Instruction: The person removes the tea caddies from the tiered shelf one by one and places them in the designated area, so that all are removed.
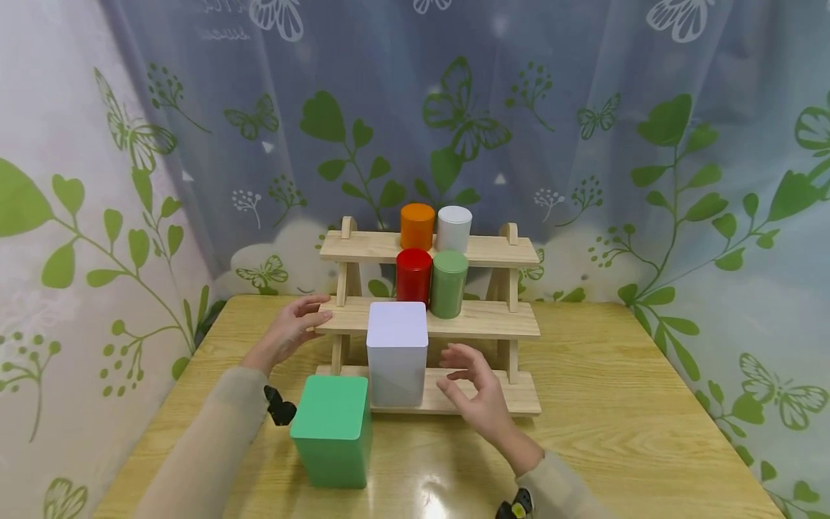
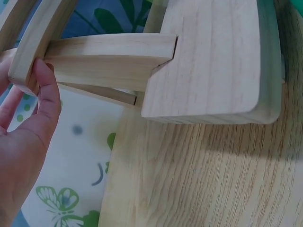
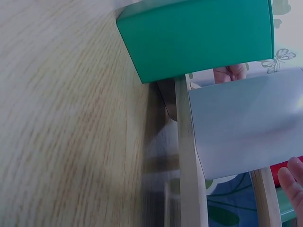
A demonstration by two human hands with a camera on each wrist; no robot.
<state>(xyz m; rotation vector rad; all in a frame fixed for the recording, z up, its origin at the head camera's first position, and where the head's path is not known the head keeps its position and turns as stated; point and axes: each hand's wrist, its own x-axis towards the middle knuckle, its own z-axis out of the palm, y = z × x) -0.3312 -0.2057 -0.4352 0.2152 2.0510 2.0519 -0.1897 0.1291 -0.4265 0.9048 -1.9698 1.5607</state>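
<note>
My left hand (image 1: 289, 333) grips the left end of the middle shelf on a three-tier wooden display rack (image 1: 496, 322). In the left wrist view, thumb and fingers (image 2: 47, 97) pinch the board's end. A tall white box (image 1: 397, 371) stands upright on the lowest shelf, left of the middle. To the right of that box hovers my right hand (image 1: 478, 393), its fingers loosely bent and holding nothing. A green box (image 1: 332, 432) stands on the table in front of the rack's left end, beside my left forearm.
Red (image 1: 413, 277) and light green (image 1: 449, 285) canisters stand on the middle shelf, partly behind the white box. Orange (image 1: 417, 227) and white (image 1: 454, 229) canisters sit on the top shelf. A patterned curtain (image 1: 570, 166) hangs behind the wooden table (image 1: 603, 404).
</note>
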